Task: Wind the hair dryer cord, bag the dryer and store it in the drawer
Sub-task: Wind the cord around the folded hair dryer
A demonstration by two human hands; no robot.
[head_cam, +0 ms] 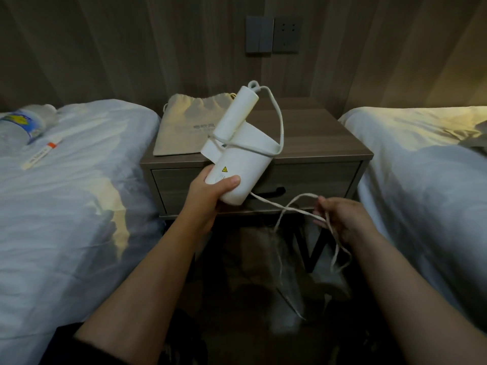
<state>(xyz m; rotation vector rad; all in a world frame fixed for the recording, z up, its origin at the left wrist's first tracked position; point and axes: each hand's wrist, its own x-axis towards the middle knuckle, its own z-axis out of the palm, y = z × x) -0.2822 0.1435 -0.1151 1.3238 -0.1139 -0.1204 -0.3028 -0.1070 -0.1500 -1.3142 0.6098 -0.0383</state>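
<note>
My left hand (210, 192) grips the barrel of a white hair dryer (242, 156), held in the air in front of the nightstand with its folded handle pointing up. The white cord (280, 119) leaves the handle's top, loops once around the dryer's body and trails down to the right. My right hand (340, 217) pinches loose strands of that cord, which hang on toward the floor. A beige drawstring bag (184, 125) lies flat on the nightstand top. The drawer (316, 180) below is closed, its dark handle partly hidden behind the dryer.
The wooden nightstand (329, 138) stands between two beds with white bedding. On the left bed (79, 193) lie a water bottle (23, 123) and a small tube (42, 152). A switch and socket (272, 35) sit on the wall above. Dim clutter lies on the floor below.
</note>
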